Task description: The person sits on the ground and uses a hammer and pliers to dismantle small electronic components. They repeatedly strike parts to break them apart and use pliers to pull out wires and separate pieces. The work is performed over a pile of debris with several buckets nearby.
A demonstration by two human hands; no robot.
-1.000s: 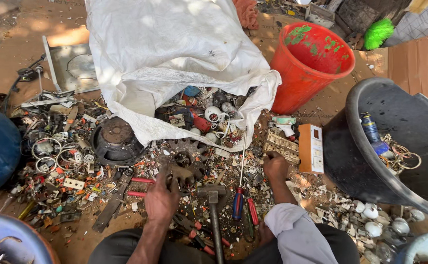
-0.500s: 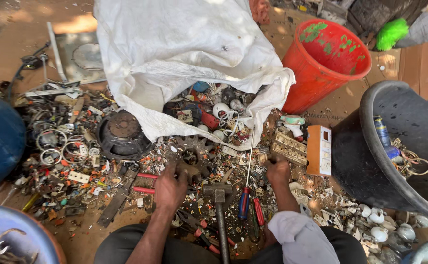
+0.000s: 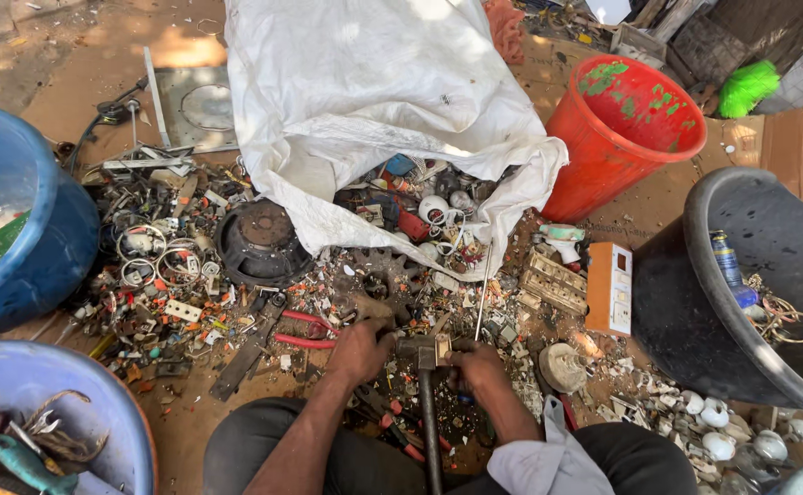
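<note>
My left hand (image 3: 360, 350) is curled at the left end of a hammer head (image 3: 422, 349), and appears to grip it. The hammer's dark handle (image 3: 431, 431) runs down between my knees. My right hand (image 3: 476, 364) is closed at the head's right end, pinching a small beige scrap piece (image 3: 443, 348) against it. Both hands rest low over a heap of mixed electrical scrap (image 3: 190, 275) on the ground. Red-handled pliers (image 3: 305, 330) lie just left of my left hand.
A white sack (image 3: 374, 110) spills scrap ahead. A red bucket (image 3: 621, 137) and a black tub (image 3: 695, 302) stand right, with a blue tub (image 3: 44, 229) and a blue basin of tools (image 3: 99, 412) left. A round speaker (image 3: 259, 243), a beige box (image 3: 609, 289) and white bulbs (image 3: 704, 431) lie nearby.
Both hands left the scrap pile, where they lay spread apart, and came together at the hammer head. The view shifted slightly to the right.
</note>
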